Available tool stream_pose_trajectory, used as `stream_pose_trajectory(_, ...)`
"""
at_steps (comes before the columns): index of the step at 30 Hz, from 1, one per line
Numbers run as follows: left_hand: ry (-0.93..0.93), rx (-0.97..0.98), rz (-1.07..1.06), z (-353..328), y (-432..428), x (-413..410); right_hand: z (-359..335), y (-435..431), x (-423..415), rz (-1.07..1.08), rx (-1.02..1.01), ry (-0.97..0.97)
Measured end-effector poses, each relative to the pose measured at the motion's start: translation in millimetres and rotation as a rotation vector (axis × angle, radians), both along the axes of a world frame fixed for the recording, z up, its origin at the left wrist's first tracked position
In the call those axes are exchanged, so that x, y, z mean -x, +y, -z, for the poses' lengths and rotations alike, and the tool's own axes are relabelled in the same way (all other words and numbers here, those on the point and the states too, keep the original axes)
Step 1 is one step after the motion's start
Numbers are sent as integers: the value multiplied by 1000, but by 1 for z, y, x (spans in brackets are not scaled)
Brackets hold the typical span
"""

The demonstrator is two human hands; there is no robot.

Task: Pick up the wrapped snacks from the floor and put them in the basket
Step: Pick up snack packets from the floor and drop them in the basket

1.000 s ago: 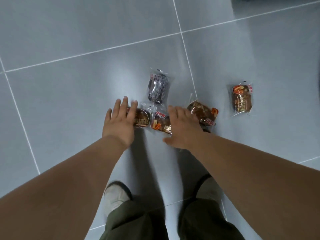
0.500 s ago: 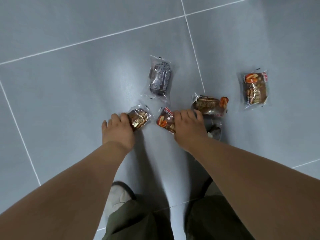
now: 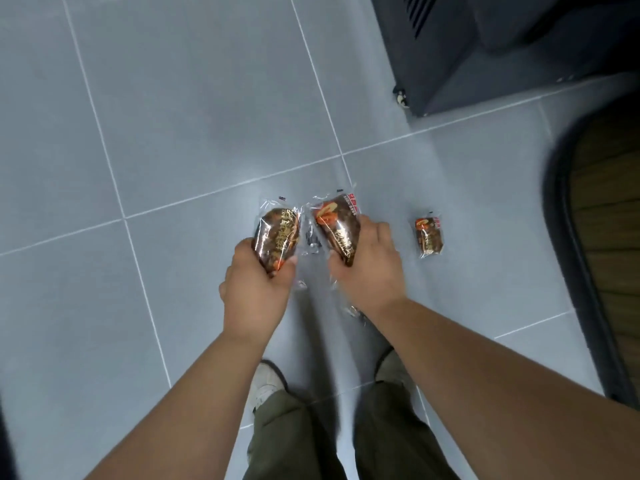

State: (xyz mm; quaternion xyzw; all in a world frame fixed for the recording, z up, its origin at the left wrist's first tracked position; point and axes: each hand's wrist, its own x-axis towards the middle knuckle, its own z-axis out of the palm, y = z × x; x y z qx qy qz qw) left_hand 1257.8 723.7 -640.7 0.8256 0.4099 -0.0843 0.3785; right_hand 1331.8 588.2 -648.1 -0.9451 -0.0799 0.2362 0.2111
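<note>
My left hand (image 3: 254, 289) grips a brown wrapped snack (image 3: 277, 239), lifted off the grey tiled floor. My right hand (image 3: 372, 271) grips a second brown snack (image 3: 337, 225) with a red-orange label. Between the two held snacks, a dark wrapped snack (image 3: 310, 239) shows partly on the floor below. Another brown wrapped snack (image 3: 429, 237) lies on the floor to the right of my right hand. A bit of clear wrapper (image 3: 353, 310) peeks out under my right wrist. The basket (image 3: 568, 237), dark-rimmed with a woven brown inside, fills the right edge.
A dark cabinet on casters (image 3: 450, 53) stands at the upper right, one wheel (image 3: 401, 98) near its corner. My legs in olive trousers and light shoes (image 3: 265, 386) stand below my hands. Grey tiles stretch to the left and top.
Both hands closed on a snack each and lifted them from the floor. The view rose and shifted right, bringing the basket and cabinet into sight.
</note>
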Motion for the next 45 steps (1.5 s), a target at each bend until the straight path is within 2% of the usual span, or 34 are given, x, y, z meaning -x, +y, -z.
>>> stream_pose_trajectory(6, -248, 22, -89, -172, 10, -42, -175, 16, -28, 228, -277, -129)
stream_pose_trajectory(10, -383, -56, -53, -292, 14, -54, -300, 12, -32, 334, -407, -220)
stream_pose_trajectory(15, -488, -50, -59, -420, 9, -52, -432, -3, -25, 356, -495, -326)
stream_pose_trajectory(20, -541, -109, -36, -508, -12, -45, -522, -27, -11, 353, -581, -325)
stream_pose_trajectory(25, -560, -98, -25, -555, -30, -43, -574, -53, 1, 338, -639, -373)
stream_pose_trajectory(32, -598, -130, 54, -593, -30, -42, -610, -65, 9, 342, -631, -440)
stream_pose_trajectory(37, -625, -81, 212, -616, -29, -31, -621, -60, 32, 476, -737, -464)
stream_pose_trajectory(45, -647, 29, 483, -626, -35, -26, -630, -64, 89, 719, -669, -556)
